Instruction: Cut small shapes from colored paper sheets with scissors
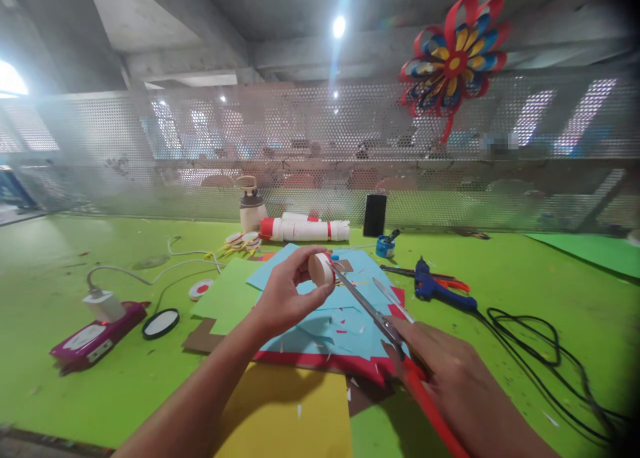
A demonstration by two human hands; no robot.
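Observation:
My left hand grips a small round cardboard piece with a brown flat face, a white side band and some red at its far edge. In my right hand are red-handled scissors, their blade tips at the red edge of the round piece. A slim pointed silver tool lies beside the blades, close to my right fingers; whether I hold it is unclear. Beneath both hands are light blue paper sheets strewn with small scraps, over a red sheet and a yellow sheet.
A blue glue gun with a black cord lies right. Left are a purple power strip, a black-rimmed disc and a red-and-white disc. Behind stand a spray bottle, white rolls, a black phone-like slab and a blue jar.

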